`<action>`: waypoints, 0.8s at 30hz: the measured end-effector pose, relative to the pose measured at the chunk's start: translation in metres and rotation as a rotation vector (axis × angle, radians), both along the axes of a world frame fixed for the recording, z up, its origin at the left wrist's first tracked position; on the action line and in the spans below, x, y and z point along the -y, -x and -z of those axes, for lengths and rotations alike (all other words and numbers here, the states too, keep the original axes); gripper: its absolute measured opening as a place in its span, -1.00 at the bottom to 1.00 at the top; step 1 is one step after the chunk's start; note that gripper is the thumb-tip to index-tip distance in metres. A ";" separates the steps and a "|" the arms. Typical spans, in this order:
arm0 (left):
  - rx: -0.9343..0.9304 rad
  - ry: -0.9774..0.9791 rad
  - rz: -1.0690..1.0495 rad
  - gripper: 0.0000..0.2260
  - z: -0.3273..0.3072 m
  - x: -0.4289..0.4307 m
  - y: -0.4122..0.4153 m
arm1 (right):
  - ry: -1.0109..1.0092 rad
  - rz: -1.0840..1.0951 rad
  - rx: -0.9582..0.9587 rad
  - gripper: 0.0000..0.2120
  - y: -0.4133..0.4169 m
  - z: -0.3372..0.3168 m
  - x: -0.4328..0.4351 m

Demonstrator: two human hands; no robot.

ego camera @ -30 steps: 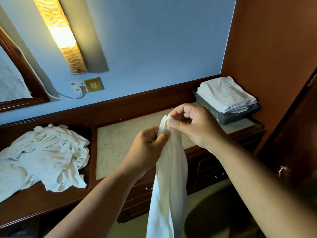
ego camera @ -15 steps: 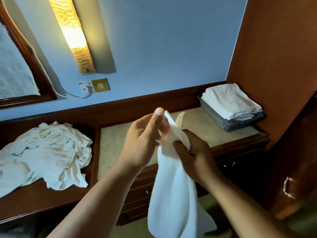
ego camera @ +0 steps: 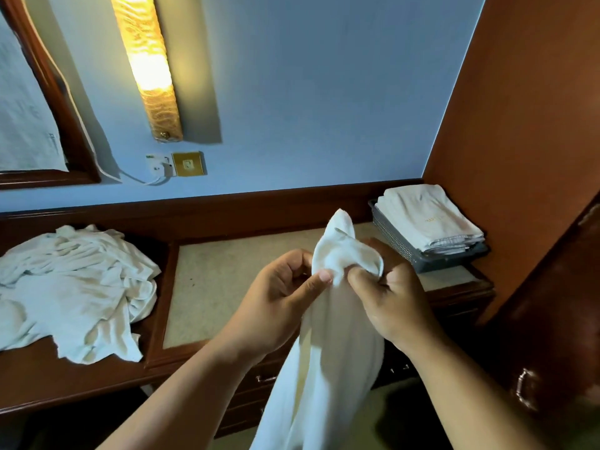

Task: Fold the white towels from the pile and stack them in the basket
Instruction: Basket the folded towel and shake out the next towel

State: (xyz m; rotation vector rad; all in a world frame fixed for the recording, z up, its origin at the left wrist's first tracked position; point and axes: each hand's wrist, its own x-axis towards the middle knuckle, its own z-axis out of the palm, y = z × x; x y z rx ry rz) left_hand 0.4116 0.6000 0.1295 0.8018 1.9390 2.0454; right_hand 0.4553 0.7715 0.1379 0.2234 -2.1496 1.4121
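Blue wall and dark wood frame a long surface (ego camera: 227, 280) with a pale inlaid top. In the air in front of it, left of the basket (ego camera: 394, 241) and nearer the person, hangs one white towel (ego camera: 337, 336). Its top end is bunched between both hands with a corner poking up above them. Its long axis runs straight down and out of the bottom of the view.

The left hand (ego camera: 279, 300) has its grip clamped on the cloth, thumb pressing it against curled fingers. The right hand (ego camera: 396, 297) pinches the same bunched edge just beside it, on the basket's side. So the towel hangs below both grips, and the right hand is the one nearer the basket. The towel is not yet folded, so the next move likely calls for the hands to part along the top edge and spread it.

A stack of folded towels (ego camera: 425, 219) sits in the basket, rising above its rim. Far left of the basket, at the other end of the surface, lies the rumpled pile (ego camera: 71, 290).
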 end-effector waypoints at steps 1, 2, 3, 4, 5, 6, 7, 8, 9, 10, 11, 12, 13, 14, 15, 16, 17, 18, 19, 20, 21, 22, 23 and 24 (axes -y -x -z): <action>-0.013 -0.015 -0.021 -0.74 -0.001 -0.003 -0.001 | 0.006 -0.001 0.013 -0.88 0.000 0.000 0.000; -0.012 -0.044 -0.040 -0.76 -0.002 -0.005 -0.003 | 0.023 -0.006 0.031 -0.88 0.000 -0.001 0.000; -0.010 -0.074 -0.058 -0.77 -0.004 -0.008 -0.005 | 0.060 -0.008 0.060 -0.88 0.000 -0.002 -0.001; -0.014 -0.098 -0.081 -0.79 -0.005 -0.012 -0.006 | 0.110 -0.016 0.096 -0.88 0.000 -0.003 -0.003; -0.029 -0.109 -0.109 -0.80 -0.005 -0.015 -0.006 | 0.169 -0.033 0.137 -0.87 0.001 -0.005 -0.004; -0.051 -0.110 -0.137 -0.80 -0.006 -0.017 -0.006 | 0.213 -0.045 0.170 -0.83 0.002 -0.005 -0.007; -0.082 -0.097 -0.163 -0.80 -0.006 -0.018 -0.006 | 0.237 -0.049 0.185 -0.79 0.004 -0.008 -0.010; -0.123 -0.065 -0.187 -0.78 -0.007 -0.017 -0.005 | 0.242 -0.054 0.177 -0.77 0.004 -0.011 -0.013; -0.170 -0.021 -0.206 -0.77 -0.008 -0.016 -0.004 | 0.243 -0.078 0.162 -0.73 0.006 -0.016 -0.017; -0.219 0.031 -0.215 -0.76 -0.009 -0.015 -0.003 | 0.237 -0.122 0.153 -0.66 0.007 -0.022 -0.020; -0.262 0.078 -0.212 -0.78 -0.009 -0.014 -0.003 | 0.210 -0.172 0.159 -0.58 0.008 -0.030 -0.024; -0.297 0.120 -0.199 -0.81 -0.011 -0.013 -0.004 | 0.149 -0.214 0.173 -0.52 0.009 -0.038 -0.028; -0.322 0.151 -0.182 -0.84 -0.013 -0.013 -0.005 | 0.063 -0.240 0.198 -0.49 0.011 -0.046 -0.032; -0.341 0.175 -0.173 -0.86 -0.013 -0.013 -0.005 | -0.028 -0.259 0.231 -0.49 0.013 -0.053 -0.035; -0.362 0.191 -0.174 -0.88 -0.014 -0.013 -0.005 | -0.109 -0.271 0.265 -0.52 0.015 -0.060 -0.038; -0.378 0.204 -0.184 -0.89 -0.014 -0.013 -0.004 | -0.175 -0.286 0.296 -0.57 0.018 -0.065 -0.041; -0.386 0.214 -0.195 -0.90 -0.014 -0.013 -0.002 | -0.231 -0.302 0.314 -0.63 0.020 -0.070 -0.044; -0.388 0.220 -0.205 -0.91 -0.014 -0.012 -0.001 | -0.282 -0.325 0.324 -0.69 0.022 -0.075 -0.046; -0.395 0.221 -0.216 -0.92 -0.015 -0.011 0.000 | -0.329 -0.347 0.333 -0.73 0.024 -0.079 -0.047; -0.411 0.223 -0.227 -0.93 -0.016 -0.010 0.001 | -0.375 -0.365 0.341 -0.77 0.025 -0.083 -0.049; -0.433 0.227 -0.241 -0.93 -0.017 -0.008 0.002 | -0.427 -0.364 0.344 -0.81 0.027 -0.087 -0.049; -0.454 0.230 -0.254 -0.93 -0.018 -0.006 0.004 | -0.478 -0.348 0.336 -0.84 0.030 -0.090 -0.051; -0.472 0.230 -0.265 -0.93 -0.019 -0.005 0.005 | -0.513 -0.330 0.330 -0.84 0.032 -0.094 -0.051; -0.492 0.229 -0.277 -0.93 -0.020 -0.002 0.006 | -0.523 -0.331 0.328 -0.84 0.034 -0.096 -0.051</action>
